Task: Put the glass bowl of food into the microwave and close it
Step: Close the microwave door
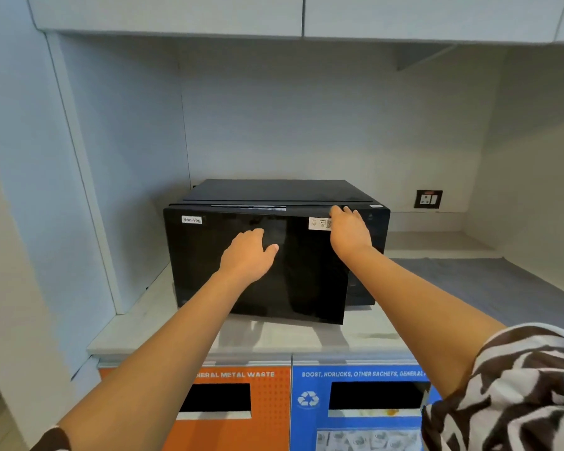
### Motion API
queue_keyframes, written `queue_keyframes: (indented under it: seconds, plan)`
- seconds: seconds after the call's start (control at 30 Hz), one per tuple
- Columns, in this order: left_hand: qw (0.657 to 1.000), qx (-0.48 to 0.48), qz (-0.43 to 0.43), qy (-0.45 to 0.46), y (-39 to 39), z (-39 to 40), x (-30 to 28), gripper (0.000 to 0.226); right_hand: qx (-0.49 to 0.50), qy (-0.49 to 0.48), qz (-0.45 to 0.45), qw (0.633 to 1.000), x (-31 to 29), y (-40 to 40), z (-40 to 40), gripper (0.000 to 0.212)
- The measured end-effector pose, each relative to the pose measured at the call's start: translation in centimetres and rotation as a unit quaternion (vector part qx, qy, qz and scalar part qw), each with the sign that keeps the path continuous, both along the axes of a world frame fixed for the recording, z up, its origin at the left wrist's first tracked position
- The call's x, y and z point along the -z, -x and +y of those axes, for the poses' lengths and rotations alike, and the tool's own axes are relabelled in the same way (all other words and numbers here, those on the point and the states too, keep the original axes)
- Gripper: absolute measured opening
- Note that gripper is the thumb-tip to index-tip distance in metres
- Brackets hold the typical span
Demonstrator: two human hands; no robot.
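A black microwave stands on the pale counter, with a "Non-Veg" label at the top left of its glossy door. The door sits slightly ajar, its right edge standing a little out from the body. My left hand lies flat on the middle of the door, fingers spread. At the door's upper right, my right hand has its fingers hooked over the top edge, beside a white sticker. The glass bowl of food is not visible; the dark door hides the inside.
The counter runs to the right of the microwave, with a wall socket behind it. Cupboards hang overhead. Below the counter front are an orange metal-waste bin and a blue recycling bin. A wall panel closes the left side.
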State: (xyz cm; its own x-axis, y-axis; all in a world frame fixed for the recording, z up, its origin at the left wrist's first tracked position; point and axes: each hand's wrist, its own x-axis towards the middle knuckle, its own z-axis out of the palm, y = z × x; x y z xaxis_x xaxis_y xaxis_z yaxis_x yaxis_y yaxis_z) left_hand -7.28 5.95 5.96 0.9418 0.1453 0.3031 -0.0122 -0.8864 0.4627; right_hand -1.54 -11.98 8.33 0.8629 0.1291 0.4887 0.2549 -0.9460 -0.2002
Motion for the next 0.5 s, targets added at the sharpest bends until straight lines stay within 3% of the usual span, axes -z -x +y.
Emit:
queue_keyframes:
  seconds: [0.5]
  plan:
    - [0.999, -0.009, -0.046, 0.002, -3.7, -0.8, 0.3, 0.053, -0.04, -0.019, -0.01, 0.999, 0.5, -6.1, -0.9, 0.036]
